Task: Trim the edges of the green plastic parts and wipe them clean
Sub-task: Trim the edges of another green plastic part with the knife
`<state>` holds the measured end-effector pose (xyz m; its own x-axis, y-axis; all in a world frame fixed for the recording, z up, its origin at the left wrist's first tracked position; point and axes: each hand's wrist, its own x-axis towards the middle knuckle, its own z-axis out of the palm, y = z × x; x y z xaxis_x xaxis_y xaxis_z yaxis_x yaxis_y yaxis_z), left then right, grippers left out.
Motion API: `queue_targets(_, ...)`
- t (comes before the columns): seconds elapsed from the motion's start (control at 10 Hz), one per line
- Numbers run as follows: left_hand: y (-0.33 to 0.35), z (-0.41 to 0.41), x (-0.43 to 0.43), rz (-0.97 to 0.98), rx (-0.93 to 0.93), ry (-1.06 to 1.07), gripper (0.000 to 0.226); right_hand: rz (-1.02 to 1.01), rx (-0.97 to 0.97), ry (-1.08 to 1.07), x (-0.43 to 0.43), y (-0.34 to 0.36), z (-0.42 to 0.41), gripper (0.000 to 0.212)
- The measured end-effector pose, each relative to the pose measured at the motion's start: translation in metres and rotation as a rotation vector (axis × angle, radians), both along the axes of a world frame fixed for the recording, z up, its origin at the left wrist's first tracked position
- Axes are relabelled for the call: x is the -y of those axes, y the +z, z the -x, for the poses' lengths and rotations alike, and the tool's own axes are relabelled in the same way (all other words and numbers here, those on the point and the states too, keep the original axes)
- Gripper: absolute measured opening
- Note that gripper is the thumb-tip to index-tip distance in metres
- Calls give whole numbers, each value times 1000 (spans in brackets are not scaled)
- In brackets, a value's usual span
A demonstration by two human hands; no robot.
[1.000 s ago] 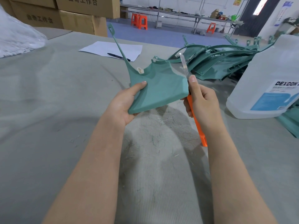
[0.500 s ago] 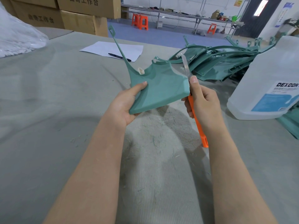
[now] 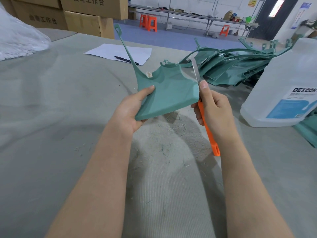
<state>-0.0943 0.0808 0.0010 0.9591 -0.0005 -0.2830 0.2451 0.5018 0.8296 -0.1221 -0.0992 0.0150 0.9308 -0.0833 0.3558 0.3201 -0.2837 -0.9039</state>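
Jug [image 3: 281,86], piled green parts [image 3: 240,66] right; far benches [image 3: 188,14] seem cluttered.

The large translucent white plastic jug [image 3: 281,74] at the right is carrying a white-and-blue label [image 3: 299,102] that is showing the bold black word "DEXCON", cut off at the frame edge. The finer print beneath it is proving too small to read. The upper brown cardboard box [image 3: 103,11] is displaying "工作台", with its top cropped. The lower brown cardboard box [image 3: 34,12] is displaying what reads as "曲奇工作台", blurred.
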Motion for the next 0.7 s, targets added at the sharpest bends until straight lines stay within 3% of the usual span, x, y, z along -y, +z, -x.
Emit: queue_targets(0.7,1,1,0,87,-7,-26,9,-76,-41,-10,-2,4,4,59)
